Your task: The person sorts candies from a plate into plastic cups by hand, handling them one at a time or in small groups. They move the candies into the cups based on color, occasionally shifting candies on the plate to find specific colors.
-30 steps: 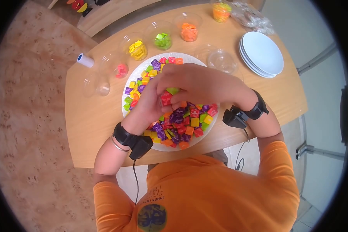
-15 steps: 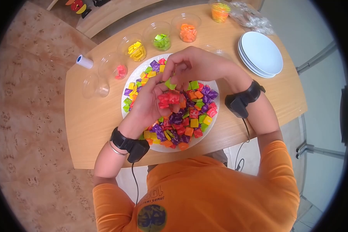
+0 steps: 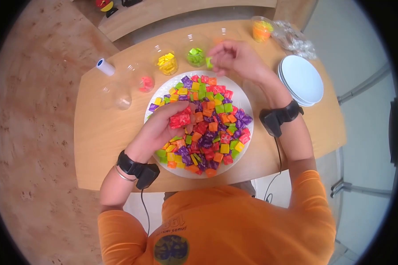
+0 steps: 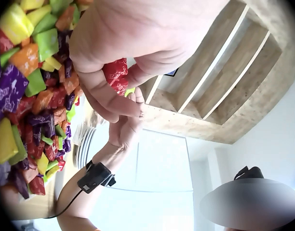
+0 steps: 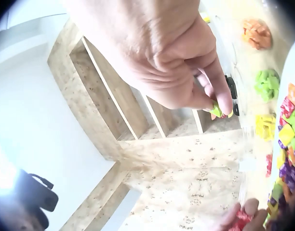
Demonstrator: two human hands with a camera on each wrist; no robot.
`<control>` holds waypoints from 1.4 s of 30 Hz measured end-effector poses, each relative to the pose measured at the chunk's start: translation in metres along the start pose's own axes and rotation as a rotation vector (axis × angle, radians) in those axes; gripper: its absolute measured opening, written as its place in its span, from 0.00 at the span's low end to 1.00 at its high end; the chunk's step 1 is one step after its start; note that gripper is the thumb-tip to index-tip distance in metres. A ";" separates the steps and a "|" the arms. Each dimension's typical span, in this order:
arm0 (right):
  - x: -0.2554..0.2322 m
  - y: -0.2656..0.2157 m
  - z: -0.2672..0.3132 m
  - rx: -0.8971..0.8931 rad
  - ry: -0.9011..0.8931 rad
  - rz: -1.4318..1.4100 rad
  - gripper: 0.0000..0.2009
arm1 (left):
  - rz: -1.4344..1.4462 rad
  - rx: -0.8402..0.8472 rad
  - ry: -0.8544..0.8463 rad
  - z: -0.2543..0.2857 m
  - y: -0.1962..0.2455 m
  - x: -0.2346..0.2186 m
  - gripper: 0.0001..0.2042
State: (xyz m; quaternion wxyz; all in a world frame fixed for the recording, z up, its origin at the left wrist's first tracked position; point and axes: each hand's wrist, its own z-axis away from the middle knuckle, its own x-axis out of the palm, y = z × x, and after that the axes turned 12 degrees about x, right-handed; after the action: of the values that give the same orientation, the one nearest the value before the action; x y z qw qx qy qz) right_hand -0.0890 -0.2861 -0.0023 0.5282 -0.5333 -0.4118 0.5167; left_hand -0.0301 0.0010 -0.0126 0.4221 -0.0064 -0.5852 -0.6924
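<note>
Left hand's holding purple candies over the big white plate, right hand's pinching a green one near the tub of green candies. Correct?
Not quite: the left hand holds red candies, not purple, over the big white plate, as the head view shows. The right hand pinches a green one near the tub of green candies.

On the right of the head view, room is opening over the tabletop [image 3: 316, 128] below the stacked plates [image 3: 301, 79], while the right forearm [image 3: 296, 139] is crossing between it and the big candy plate [image 3: 240, 95]. At upper centre, the right hand [image 3: 241, 57] is blocking the way beside the green-filled cup [image 3: 195, 57]. Clear cups [image 3: 124, 101] are curving around the plate's upper left. Near left centre, the left hand [image 3: 159, 126] is covering the plate's edge; left of its forearm [image 3: 117, 185], tabletop is lying open below the cups.
</note>
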 end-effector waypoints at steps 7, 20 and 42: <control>-0.016 0.000 -0.061 -0.167 0.179 -0.042 0.16 | 0.068 0.103 0.080 0.010 0.033 -0.022 0.18; -0.029 -0.029 0.010 -0.003 0.075 0.100 0.12 | -0.069 0.365 0.374 -0.001 0.134 -0.124 0.20; -0.024 -0.043 0.031 -0.011 0.031 0.375 0.09 | -0.121 0.374 0.444 0.017 0.144 -0.139 0.21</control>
State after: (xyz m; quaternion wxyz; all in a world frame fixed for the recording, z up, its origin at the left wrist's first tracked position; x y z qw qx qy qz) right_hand -0.1177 -0.3007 0.0459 0.4261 -0.6116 -0.2998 0.5954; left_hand 0.1360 0.1006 0.0388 0.4918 0.2580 -0.5951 -0.5809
